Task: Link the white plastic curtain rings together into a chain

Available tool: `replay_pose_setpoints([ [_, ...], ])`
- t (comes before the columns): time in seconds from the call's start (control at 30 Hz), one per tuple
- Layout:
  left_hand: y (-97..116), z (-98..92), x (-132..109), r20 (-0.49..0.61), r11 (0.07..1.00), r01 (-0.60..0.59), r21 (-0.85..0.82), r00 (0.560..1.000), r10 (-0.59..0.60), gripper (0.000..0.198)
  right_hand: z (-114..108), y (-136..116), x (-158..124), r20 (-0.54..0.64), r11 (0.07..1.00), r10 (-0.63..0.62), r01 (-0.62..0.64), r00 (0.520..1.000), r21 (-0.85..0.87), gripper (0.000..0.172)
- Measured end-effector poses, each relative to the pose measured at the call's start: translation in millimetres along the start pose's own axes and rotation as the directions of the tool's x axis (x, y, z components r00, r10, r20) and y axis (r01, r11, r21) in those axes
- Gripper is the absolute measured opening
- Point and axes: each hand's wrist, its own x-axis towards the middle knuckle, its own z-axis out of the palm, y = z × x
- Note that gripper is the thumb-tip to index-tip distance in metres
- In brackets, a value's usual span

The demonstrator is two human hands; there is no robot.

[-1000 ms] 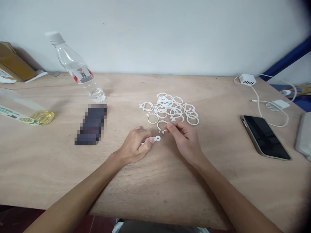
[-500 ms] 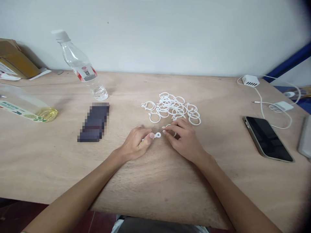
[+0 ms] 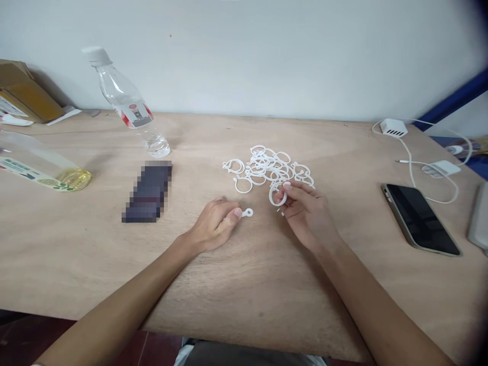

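Note:
My left hand [image 3: 218,223] rests on the table, closed on a white plastic piece [image 3: 248,212] whose end with a small round hole sticks out past the thumb. The rest of that piece is hidden by the fingers. Between thumb and fingers, my right hand [image 3: 307,213] holds a white plastic ring [image 3: 278,195], raised a little above the table. Tiny white bits [image 3: 281,211] show just below that ring; I cannot tell whether they are part of it. Behind both hands lies a loose pile of white plastic rings [image 3: 267,165], several of them overlapping.
A clear water bottle [image 3: 129,104] and a pixelated dark rectangle [image 3: 148,192] are at left, beside a bottle with yellow liquid [image 3: 41,165] and a cardboard box [image 3: 28,94]. To the right are a phone [image 3: 421,218], a white charger [image 3: 394,127] and a cable [image 3: 409,168] on the wooden table [image 3: 244,300].
My right hand has moved right, away from my left hand, and turned so that a ring in its fingers now shows plainly. The left hand has stayed put.

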Motion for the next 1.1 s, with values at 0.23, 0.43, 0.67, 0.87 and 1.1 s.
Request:
replay_pose_setpoints([
  [0.23,3.3,-1.8,-1.0,0.022,1.000,-0.021,0.010,1.000,0.021,0.041,1.2,0.4,-1.5,-0.011,0.993,0.081,-0.079,0.997,0.089,0.013],
  [0.43,10.1,-0.9,-2.0,0.000,0.989,-0.123,0.087,0.992,0.123,0.035,2.1,2.2,-2.8,0.027,0.997,0.075,-0.076,0.997,0.034,0.011],
  [0.67,6.3,4.5,-2.4,-0.169,1.000,-0.007,0.027,0.985,0.011,0.062,17.4,6.7,-18.5,0.173,0.988,0.147,-0.152,0.974,0.016,0.013],
  [0.87,7.3,6.0,-1.7,-0.310,0.987,-0.144,0.076,0.937,0.160,0.037,23.2,13.4,-24.0,0.143,0.992,0.123,-0.123,0.982,-0.005,0.014],
  [1.1,3.5,8.5,-3.1,-0.435,0.910,-0.230,0.345,0.820,0.372,0.032,23.1,9.7,-26.0,0.087,0.945,-0.030,0.057,0.996,-0.323,0.024],
])
